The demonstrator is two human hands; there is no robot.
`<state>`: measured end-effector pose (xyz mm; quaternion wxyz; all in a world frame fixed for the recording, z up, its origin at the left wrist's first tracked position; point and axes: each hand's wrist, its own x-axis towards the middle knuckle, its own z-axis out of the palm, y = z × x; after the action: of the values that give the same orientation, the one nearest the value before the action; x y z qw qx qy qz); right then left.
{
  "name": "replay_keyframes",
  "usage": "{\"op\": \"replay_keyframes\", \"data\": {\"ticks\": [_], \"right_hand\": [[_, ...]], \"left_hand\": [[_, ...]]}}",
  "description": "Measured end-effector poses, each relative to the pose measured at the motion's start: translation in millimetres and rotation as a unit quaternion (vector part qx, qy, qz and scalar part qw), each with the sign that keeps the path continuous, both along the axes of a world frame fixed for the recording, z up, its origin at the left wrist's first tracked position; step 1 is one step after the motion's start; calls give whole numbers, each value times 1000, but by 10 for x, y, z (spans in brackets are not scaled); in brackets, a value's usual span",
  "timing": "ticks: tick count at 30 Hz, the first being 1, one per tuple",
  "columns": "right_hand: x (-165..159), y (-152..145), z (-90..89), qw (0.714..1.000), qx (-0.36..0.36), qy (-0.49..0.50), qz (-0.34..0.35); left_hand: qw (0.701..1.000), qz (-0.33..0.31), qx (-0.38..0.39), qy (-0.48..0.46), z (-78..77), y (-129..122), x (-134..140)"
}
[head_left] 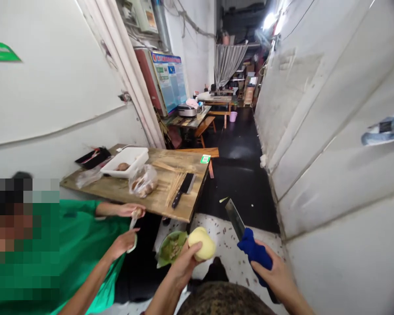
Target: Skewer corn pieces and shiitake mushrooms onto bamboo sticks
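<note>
My left hand point(187, 261) is closed around a pale yellow peeled potato point(202, 243) with a smooth, lobed surface. In my right hand point(277, 271) is a knife point(236, 218), its blade pointing up and to the left, apart from the potato. A blue cloth point(255, 251) is bunched around the knife where my fingers grip it. Below and left of the potato, a green basin point(164, 251) stands on the floor with peelings and small scraps in it; my left forearm partly covers it.
On the left, a person in a green shirt point(85, 236) holds a small item and a peeler. The wooden table point(184, 210) bears a cleaver point(184, 189), skewers point(174, 186), a bag of potatoes point(143, 181) and a white tray point(139, 156). A wall point(335, 201) runs close on the right.
</note>
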<state>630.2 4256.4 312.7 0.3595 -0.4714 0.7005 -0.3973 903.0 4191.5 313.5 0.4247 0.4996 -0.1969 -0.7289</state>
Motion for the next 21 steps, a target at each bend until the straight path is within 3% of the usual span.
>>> {"op": "replay_keyframes", "data": {"ticks": [4,8,16,21], "right_hand": [[-303,-895,61,999,18,-28,-22],[-601,-1728,125,998,37,-48,-28],[-955,-3736,-84,990,67,-81,93],[-1068,-4947,-61,977,73,-41,196]], "left_hand": [[1000,-16,-22,7,87,-1109,-223],[1000,-13,-20,10,195,-1970,-402],[995,84,13,-60,-104,-3392,-539],[980,170,1,-105,-142,-4148,-510]]}}
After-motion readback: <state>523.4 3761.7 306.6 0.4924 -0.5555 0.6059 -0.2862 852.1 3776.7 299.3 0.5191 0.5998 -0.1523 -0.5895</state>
